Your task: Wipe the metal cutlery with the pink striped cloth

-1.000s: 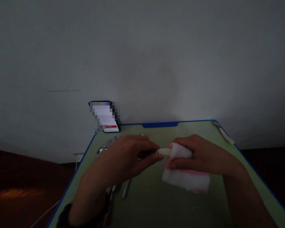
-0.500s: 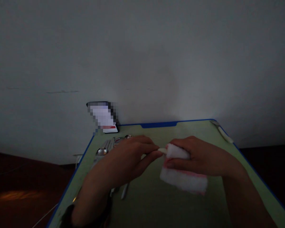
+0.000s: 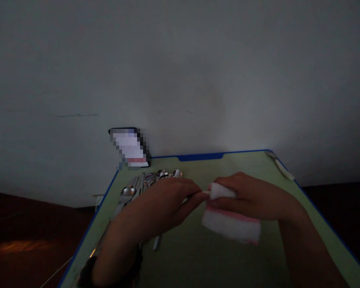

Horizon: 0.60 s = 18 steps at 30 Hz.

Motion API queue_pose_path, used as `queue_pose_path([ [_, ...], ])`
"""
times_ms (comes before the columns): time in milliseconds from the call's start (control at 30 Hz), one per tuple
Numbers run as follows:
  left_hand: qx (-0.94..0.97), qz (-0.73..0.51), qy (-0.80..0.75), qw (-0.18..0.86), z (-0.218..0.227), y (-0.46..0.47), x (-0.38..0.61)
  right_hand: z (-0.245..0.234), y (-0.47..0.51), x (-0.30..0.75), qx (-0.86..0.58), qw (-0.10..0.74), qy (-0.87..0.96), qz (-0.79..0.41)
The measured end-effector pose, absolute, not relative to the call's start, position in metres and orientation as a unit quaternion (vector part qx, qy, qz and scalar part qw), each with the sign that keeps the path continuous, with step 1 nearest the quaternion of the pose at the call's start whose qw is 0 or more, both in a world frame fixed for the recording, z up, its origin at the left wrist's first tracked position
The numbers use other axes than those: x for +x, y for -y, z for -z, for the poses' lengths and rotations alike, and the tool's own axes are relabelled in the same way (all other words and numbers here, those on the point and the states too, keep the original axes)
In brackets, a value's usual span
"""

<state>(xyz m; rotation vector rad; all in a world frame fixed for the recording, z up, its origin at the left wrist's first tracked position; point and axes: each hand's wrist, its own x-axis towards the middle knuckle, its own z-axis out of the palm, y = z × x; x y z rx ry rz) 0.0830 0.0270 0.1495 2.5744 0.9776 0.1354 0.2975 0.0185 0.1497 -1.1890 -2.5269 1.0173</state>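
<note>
My left hand (image 3: 180,198) pinches a thin, pale utensil (image 3: 206,192) between thumb and fingers; most of it is hidden, so its exact kind cannot be told. Folded around the utensil's other end is a white cloth with pink edging (image 3: 232,226). My right hand (image 3: 243,196) is closed on that cloth, thumb on the near side and fingers over the top. A loose flap of the cloth hangs below my right hand, above the table. The two hands are close together, with only a short pale stretch of the utensil showing between them.
Several metal spoons and other cutlery (image 3: 128,191) lie along the left of the green, blue-edged table (image 3: 198,256), partly behind my left arm. A phone (image 3: 129,146) leans against the wall at the back left. A white-handled utensil (image 3: 283,168) rests at the far right corner.
My left hand has shifted slightly toward the right and down, uncovering a spoon bowl behind it. Less of the pale utensil shows between the hands. My right hand still grips the cloth.
</note>
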Motion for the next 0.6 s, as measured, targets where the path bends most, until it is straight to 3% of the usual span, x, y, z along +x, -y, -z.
queue_pose_path([
  [333,0.9,-0.087,-0.364,0.222,-0.142,-0.034,0.065,-0.152,-0.017,0.31,-0.43,0.102,0.813,-0.379],
  [600,0.91,-0.072,-0.374,0.162,-0.142,-0.029,0.081,-0.152,-0.016,0.302,-0.427,0.074,0.837,-0.334],
])
